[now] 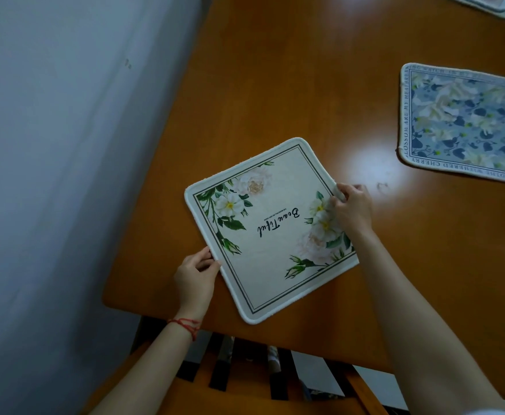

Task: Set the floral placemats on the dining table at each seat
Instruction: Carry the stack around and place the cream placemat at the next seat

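Head camera view, looking down over a person's two bare forearms at a glossy orange-brown wooden dining table point(275, 85). Nearest, below the table's edge, is the slatted back of a wooden chair point(245, 375). Above it, the left hand point(196, 280), with a red string bracelet point(185, 324) at the wrist, pinches the left edge of a cream floral placemat point(270, 232) between thumb and curled fingers. The right hand point(351, 209) pinches the opposite corner, fingers curled over the rim. The cream floral placemat lies near the table's front edge at this seat, turned askew like a diamond, its white roses, green leaves and the script word "Beautiful" printed upside down to the viewer. It appears thin, light and soft yet firm enough to keep flat, with a stitched pale border; it should slide easily on the polished wood, so holding two opposite edges, as now, looks like the sensible grip for squaring it up. Farther off, to the right and well apart, a blue-grey floral placemat point(463, 124) with lettering round its border lies flat. At the far top right corner, the edges of more mats point(493, 4) show, stacked, mostly out of frame. A pale wall point(65, 145) runs along the left.
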Demonstrator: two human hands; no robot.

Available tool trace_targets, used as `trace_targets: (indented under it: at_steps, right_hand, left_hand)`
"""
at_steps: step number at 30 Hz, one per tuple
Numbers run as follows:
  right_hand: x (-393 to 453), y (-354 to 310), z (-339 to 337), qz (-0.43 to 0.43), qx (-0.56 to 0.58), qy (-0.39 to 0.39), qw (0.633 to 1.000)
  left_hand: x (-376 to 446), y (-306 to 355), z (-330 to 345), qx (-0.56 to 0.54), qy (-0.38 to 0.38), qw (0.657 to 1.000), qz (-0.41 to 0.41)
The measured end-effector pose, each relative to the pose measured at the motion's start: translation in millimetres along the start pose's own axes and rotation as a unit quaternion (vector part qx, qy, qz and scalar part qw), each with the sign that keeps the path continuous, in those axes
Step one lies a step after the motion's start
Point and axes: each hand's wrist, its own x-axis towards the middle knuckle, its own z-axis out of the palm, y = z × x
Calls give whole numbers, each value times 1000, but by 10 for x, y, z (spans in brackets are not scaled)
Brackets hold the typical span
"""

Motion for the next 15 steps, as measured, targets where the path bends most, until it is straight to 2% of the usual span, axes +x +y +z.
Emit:
trace_targets:
  at_steps: [8, 15]
  right_hand:
    - [-94, 24, -29, 11, 47, 24, 999]
    - [-500, 252, -74, 77, 84, 114, 987]
  left_hand:
    - [40, -25, -43, -20, -10, 1000, -11]
    - [430, 230, -182, 45, -19, 992, 114]
